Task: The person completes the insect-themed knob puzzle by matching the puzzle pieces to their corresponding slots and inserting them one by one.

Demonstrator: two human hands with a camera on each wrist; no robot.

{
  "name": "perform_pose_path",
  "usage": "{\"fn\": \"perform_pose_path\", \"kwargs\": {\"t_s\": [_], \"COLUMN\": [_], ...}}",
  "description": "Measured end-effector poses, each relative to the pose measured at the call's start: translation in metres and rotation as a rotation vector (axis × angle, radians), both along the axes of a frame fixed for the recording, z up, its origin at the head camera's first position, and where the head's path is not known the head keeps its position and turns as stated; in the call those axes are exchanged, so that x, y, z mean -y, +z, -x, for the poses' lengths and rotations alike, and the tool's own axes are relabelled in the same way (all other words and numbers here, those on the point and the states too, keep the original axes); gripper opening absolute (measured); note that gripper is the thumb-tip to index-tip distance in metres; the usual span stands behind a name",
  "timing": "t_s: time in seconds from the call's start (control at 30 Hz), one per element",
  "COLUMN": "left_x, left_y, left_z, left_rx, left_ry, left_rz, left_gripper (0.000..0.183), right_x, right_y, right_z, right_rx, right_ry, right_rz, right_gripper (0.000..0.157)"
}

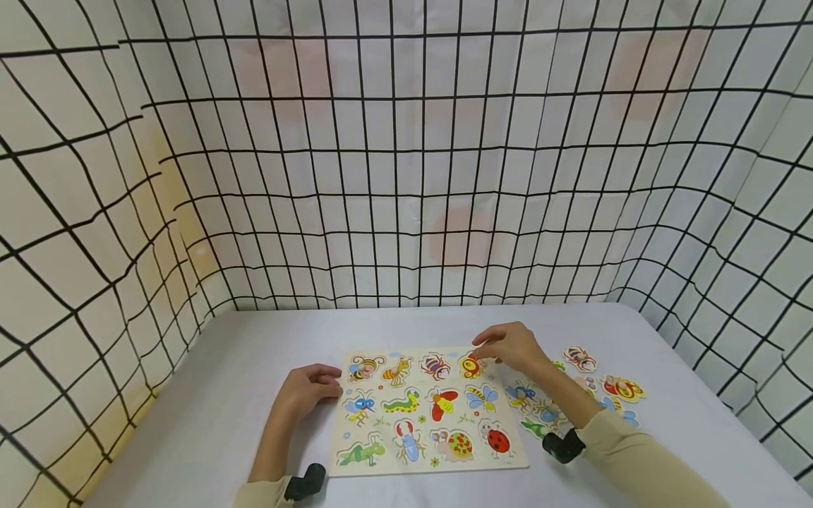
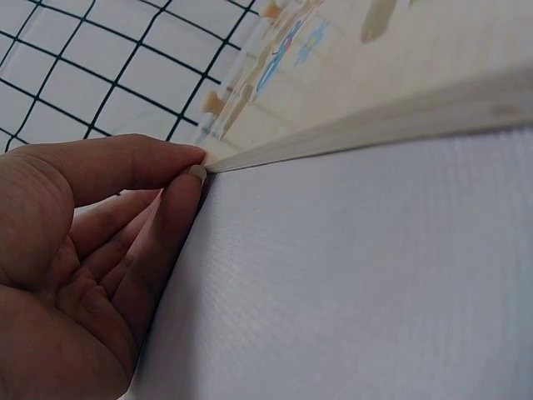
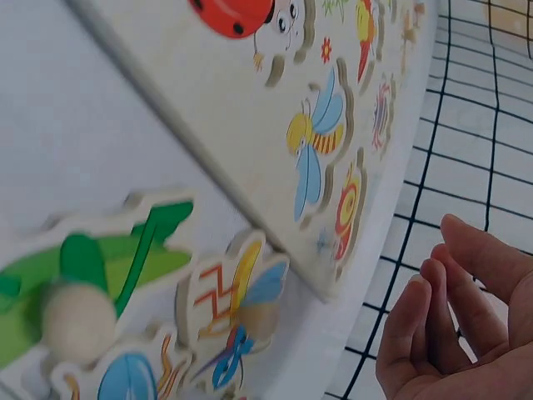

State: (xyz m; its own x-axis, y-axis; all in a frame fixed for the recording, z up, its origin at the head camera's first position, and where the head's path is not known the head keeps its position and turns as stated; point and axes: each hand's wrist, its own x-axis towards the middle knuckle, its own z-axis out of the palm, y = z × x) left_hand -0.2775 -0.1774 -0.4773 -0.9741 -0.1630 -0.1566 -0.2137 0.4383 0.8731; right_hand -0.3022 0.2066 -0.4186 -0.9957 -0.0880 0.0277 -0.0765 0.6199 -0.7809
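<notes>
A wooden insect puzzle board [image 1: 485, 463] lies flat on the white table, with printed insects in recessed shapes. My left hand [image 1: 306, 389] rests beside it, fingertips touching the left edge. In the left wrist view, thumb and finger come together against the board's edge [image 2: 366, 137]. Over the top right corner hovers my right hand [image 1: 511, 344], fingers bent, near the red-and-yellow butterfly picture [image 1: 470, 365]. The right wrist view shows that hand [image 3: 458, 325] with its fingertips apart and nothing visible between them.
Several loose knobbed pieces lie right of the board, partly under my right forearm: a striped beetle [image 1: 580, 358], a red-and-yellow butterfly [image 1: 624, 388], a blue-eyed mosquito [image 1: 522, 395] and a green insect piece [image 3: 33, 283]. A white wall with black grid lines [image 1: 419, 176] surrounds the table.
</notes>
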Motion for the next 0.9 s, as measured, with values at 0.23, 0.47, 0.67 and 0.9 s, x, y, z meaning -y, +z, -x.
{"fn": "perform_pose_path", "kwargs": {"t_s": [0.23, 0.47, 0.67, 0.9], "left_x": [0.0, 0.0, 0.0, 0.0], "left_y": [0.0, 0.0, 0.0, 0.0], "left_z": [0.0, -0.001, -0.001, 0.0], "left_rx": [0.001, 0.0, 0.001, -0.001], "left_ry": [-0.002, 0.001, 0.007, 0.01], "left_rz": [0.004, 0.011, 0.014, 0.007], "left_gripper": [0.028, 0.028, 0.028, 0.027], "right_x": [-0.024, -0.044, -0.062, -0.088], "right_y": [0.003, 0.009, 0.013, 0.012], "right_z": [0.001, 0.0, -0.001, -0.003], "right_rx": [0.013, 0.035, 0.056, 0.064], "right_ry": [-0.021, -0.082, -0.121, -0.138], "right_rz": [-0.025, -0.057, -0.061, -0.048], "right_gripper": [0.031, 0.039, 0.045, 0.048]}}
